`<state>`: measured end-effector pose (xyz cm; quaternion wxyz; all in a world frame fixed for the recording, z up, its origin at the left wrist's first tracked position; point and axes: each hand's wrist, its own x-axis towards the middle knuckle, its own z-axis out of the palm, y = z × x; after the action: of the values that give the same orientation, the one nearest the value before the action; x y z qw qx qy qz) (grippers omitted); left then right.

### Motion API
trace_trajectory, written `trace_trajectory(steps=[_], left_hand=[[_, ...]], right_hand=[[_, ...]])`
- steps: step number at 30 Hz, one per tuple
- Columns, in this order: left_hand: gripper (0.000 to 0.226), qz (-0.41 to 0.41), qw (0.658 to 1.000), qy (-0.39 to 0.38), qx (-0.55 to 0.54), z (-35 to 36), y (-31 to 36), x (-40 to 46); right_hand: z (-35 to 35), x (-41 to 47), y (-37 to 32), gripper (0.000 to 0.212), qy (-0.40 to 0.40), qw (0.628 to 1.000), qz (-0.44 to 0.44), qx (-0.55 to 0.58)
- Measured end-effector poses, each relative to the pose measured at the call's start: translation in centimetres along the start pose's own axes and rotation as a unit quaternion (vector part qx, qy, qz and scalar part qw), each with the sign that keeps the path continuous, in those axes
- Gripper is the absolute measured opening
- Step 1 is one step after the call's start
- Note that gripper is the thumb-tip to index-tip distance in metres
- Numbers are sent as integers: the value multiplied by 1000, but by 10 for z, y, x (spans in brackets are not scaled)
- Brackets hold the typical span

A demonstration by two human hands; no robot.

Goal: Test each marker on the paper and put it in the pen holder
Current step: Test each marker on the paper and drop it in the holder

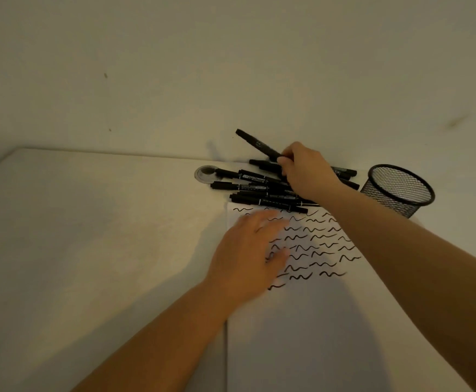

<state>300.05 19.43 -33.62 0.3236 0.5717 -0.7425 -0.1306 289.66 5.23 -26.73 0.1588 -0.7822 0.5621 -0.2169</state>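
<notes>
Several black markers (255, 188) lie in a loose pile at the far edge of the white table. My right hand (306, 171) is over the pile, fingers closed on one black marker (256, 144) that is lifted and points up and to the left. A white paper (316, 321) lies in front of the pile, its upper part covered with rows of black wavy test strokes. My left hand (248, 256) rests flat on the paper's left side, fingers spread, holding nothing. A black mesh pen holder (399, 189) stands at the right of the pile and looks empty.
A round grey cable grommet (207, 174) is set into the table at the pile's left end. A pale wall (231, 66) rises right behind the table's far edge. The table surface (89, 236) stretches to the left of the paper.
</notes>
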Motion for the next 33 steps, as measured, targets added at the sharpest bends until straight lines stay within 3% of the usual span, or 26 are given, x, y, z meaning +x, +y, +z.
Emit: trace_trajectory(steps=[3, 6, 10, 13, 15, 19, 22, 25, 28, 29, 31, 32, 33], left_hand=[[58, -16, 989, 144, 18, -17, 7, 3], [53, 1, 973, 196, 124, -31, 14, 2], [34, 68, 970, 154, 177, -39, 35, -5], [19, 121, 959, 147, 208, -46, 46, -13], [23, 136, 959, 144, 203, -53, 57, -18], [27, 148, 956, 99, 234, -61, 81, -25], [30, 88, 970, 19, 225, -58, 87, -33], [26, 49, 989, -48, 135, -56, 86, -42], [34, 5, 992, -114, -53, -55, 86, -51], [35, -23, 982, -137, -130, -56, 84, -54], [35, -109, 945, -161, -262, -62, 70, -61], [37, -156, 930, -146, -300, -68, 58, -63], [38, -192, 926, -109, -306, -75, 44, -63]], right_hand=[[-24, -46, -4, 17, -19, 991, 2, 132], [-48, -92, 0, 12, -21, 972, 14, 235], [-66, -133, 11, 10, -30, 926, 67, 371], [-70, -150, 14, 15, 16, 866, 86, 493], [-67, -159, 12, 19, 40, 823, 88, 560], [-59, -170, -1, 33, -74, 807, 99, 578], [-61, -175, -4, 29, -122, 800, 124, 574], [-60, -181, 0, 29, -132, 800, 138, 568], [-49, -187, -1, 37, -141, 804, 123, 565], [-48, -185, 2, 40, -117, 789, 122, 590], [-59, -177, 24, 41, 2, 706, 166, 688], [-69, -172, 39, 41, 78, 665, 178, 721], [-78, -168, 53, 42, 134, 657, 172, 721]])
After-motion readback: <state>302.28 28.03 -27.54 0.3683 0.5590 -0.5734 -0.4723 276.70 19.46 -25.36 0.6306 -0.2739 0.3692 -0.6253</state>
